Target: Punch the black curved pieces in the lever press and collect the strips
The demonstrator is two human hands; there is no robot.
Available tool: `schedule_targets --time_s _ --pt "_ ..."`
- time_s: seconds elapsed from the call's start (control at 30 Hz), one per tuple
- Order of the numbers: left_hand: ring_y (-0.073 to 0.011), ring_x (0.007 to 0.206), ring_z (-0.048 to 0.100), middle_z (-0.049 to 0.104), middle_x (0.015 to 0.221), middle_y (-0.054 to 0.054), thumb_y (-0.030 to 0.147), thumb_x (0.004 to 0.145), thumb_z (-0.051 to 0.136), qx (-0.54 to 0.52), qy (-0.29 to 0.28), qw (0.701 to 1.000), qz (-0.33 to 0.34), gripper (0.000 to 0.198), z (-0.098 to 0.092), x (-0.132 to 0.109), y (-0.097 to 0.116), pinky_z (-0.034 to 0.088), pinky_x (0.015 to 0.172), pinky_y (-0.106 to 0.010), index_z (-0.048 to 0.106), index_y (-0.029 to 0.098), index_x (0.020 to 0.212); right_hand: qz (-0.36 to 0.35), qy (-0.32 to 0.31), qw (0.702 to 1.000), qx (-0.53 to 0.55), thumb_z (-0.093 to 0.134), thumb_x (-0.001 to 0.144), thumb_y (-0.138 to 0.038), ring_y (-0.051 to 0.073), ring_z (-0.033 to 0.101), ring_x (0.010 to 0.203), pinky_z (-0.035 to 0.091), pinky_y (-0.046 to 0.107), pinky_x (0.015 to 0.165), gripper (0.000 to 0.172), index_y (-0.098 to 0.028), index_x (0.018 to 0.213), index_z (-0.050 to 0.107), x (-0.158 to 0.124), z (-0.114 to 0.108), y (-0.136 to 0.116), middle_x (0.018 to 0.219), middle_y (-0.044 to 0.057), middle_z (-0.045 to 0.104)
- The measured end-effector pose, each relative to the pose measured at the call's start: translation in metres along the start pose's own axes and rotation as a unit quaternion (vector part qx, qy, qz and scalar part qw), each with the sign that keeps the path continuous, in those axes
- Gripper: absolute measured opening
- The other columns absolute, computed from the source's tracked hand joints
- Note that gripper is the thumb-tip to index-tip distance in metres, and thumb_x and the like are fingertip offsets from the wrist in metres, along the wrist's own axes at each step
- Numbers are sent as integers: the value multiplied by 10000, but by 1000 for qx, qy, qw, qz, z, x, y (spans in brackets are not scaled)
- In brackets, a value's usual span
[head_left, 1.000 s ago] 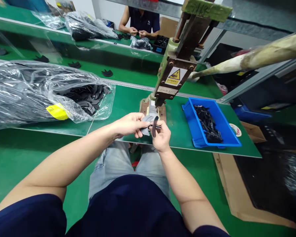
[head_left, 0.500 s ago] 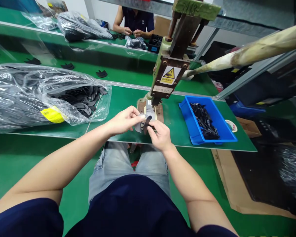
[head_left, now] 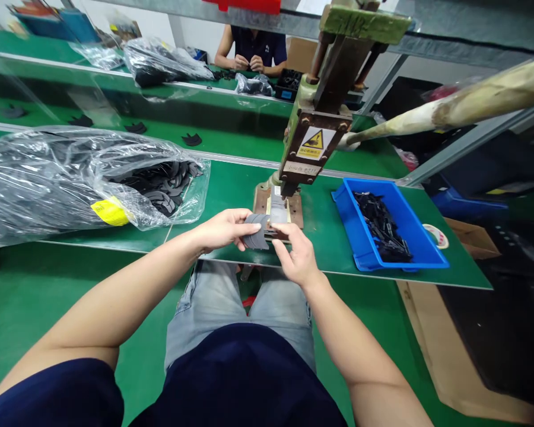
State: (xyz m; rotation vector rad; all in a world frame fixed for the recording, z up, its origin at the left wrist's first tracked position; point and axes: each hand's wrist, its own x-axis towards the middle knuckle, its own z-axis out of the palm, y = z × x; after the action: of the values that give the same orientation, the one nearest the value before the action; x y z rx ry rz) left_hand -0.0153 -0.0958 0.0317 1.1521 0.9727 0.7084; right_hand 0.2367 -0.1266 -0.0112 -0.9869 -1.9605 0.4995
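One curved grey piece point(head_left: 254, 233) is in the pinching grip of the left hand point(head_left: 225, 229), just before the press point(head_left: 314, 151); beside it, the right hand's point(head_left: 297, 254) grip looks released. This piece seems unfinished, many others fill the open bag point(head_left: 40, 196), and whether the dark pieces point(head_left: 191, 140) beyond the desk point(head_left: 226, 184) are done I cannot tell

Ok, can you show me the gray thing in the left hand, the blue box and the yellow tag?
Gray thing point(head_left: 255, 235): head view, the middle of its face.
Blue box point(head_left: 350, 225): head view, its left outside wall.
Yellow tag point(head_left: 110, 212): head view, the middle of its front.
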Motion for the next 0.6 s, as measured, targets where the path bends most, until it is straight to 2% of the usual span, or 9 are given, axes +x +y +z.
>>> schedule_targets --time_s 0.1,0.17,0.23,0.33,0.43,0.5,0.6 --pt "-99 539 639 696 740 -24 447 840 889 -17 128 991 -37 383 -35 23 -16 562 474 -190 652 154 913 53 36 998 6 597 1009 -342 200 727 1106 650 417 986 408 -262 1408 579 -17 -10 10 1246 106 705" --pt "-108 518 643 687 698 -35 359 889 855 -33 222 971 -81 318 -61 51 -21 555 466 -186 606 163 881 77 55 995 8 574 1017 -328 195 737 1067 668 411 948 359 -258 1369 596 -29 -18 16 1221 101 696" --pt "-117 510 649 695 705 -55 264 927 809 -48 278 954 -105 258 -84 88 -15 563 473 -197 575 165 881 89 58 994 6 576 1014 -320 199 746 1041 682 416 928 322 -270 1328 621 -39 -26 18 1201 93 695" --pt "-112 542 669 701 764 -64 208 983 723 -55 310 946 -78 160 -104 147 9 590 532 -199 580 155 932 94 50 994 -3 587 1004 -320 211 757 1019 700 417 910 309 -318 1309 637 -48 -37 15 1186 82 701" --pt "-105 642 719 703 865 -57 202 1021 650 -55 327 943 -31 87 -109 190 31 627 647 -203 585 158 983 95 53 994 -24 607 990 -319 210 762 1016 701 405 912 319 -339 1306 646 -51 -56 12 1190 70 705" --pt "-109 653 721 700 911 -60 205 1000 674 -45 335 941 -21 106 -106 201 33 630 662 -225 580 158 981 98 65 992 -43 632 977 -325 206 760 1016 689 405 918 315 -313 1290 666 -53 -78 14 1188 72 711" --pt "-97 614 680 706 939 -67 235 945 757 -15 329 944 -18 186 -98 191 18 590 614 -226 595 147 964 114 91 984 -101 675 951 -360 213 747 1042 648 413 953 271 -275 1203 726 -51 -129 33 1165 83 740"
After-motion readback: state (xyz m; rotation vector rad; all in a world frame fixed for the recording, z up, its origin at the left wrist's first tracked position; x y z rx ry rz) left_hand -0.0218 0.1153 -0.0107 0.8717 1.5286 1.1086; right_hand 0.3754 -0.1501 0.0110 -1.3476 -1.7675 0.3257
